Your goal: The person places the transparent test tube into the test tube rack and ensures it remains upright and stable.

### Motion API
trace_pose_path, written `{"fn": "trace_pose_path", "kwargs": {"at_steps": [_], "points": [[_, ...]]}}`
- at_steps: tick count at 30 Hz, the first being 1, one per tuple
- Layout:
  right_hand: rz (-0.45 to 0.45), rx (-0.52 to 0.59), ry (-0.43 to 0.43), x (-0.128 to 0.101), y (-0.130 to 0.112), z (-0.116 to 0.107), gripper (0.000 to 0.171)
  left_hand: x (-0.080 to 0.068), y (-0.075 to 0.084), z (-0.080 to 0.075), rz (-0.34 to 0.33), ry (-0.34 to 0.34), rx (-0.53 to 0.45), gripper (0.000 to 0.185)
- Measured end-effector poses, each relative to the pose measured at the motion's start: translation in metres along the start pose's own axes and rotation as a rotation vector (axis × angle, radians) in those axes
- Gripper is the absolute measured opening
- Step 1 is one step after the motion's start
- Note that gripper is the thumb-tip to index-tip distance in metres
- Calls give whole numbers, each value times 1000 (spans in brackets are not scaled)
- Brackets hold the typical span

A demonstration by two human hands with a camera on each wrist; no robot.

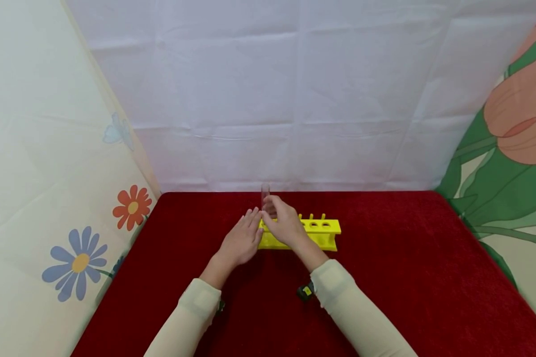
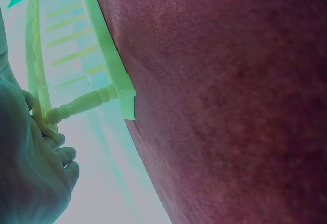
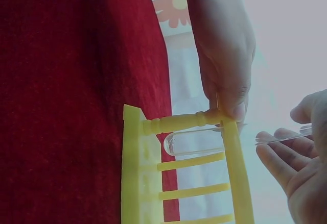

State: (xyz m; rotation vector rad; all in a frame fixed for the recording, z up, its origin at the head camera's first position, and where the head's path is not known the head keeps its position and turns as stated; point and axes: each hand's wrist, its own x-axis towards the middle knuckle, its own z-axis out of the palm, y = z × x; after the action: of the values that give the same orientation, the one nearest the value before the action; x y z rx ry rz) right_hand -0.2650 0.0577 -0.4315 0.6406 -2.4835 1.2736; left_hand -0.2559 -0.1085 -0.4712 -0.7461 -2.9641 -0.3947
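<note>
A yellow test tube rack (image 1: 333,227) stands on the red cloth, and a clear test tube (image 3: 194,141) sits through the hole at its left end. The tube's upper part (image 1: 265,190) rises above the rack. My left hand (image 1: 241,240) holds the rack's left end, thumb at the front edge and fingers stretched along the end. Around the tube's upper part is my right hand (image 1: 286,225), fingers loosely extended behind it. In the right wrist view, the right thumb (image 3: 304,109) stands apart from the glass. The left wrist view shows left fingertips (image 2: 69,157) beside the rack's corner.
Several round holes (image 1: 325,225) and short yellow pegs (image 1: 323,216) line the rack's right part. Red cloth (image 1: 384,277) covers the table. A white sheet (image 1: 295,99) hangs behind, with flower-printed panels at both sides. Dark wrist devices (image 1: 305,291) sit under the cuffs.
</note>
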Motion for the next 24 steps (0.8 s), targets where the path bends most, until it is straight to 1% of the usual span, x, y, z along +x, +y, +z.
{"fn": "trace_pose_path", "kwargs": {"at_steps": [3, 9, 15, 24], "points": [[5, -1, -2, 0, 0, 1, 29, 0, 0, -1, -1, -5, -3, 56], [52, 3, -34, -1, -1, 0, 30, 0, 0, -1, 0, -4, -1, 55], [69, 7, -52, -2, 0, 1, 30, 0, -1, 1, 2, -1, 2, 55], [57, 6, -54, -3, 1, 2, 27, 0, -1, 1, -1, -1, -2, 55]]}}
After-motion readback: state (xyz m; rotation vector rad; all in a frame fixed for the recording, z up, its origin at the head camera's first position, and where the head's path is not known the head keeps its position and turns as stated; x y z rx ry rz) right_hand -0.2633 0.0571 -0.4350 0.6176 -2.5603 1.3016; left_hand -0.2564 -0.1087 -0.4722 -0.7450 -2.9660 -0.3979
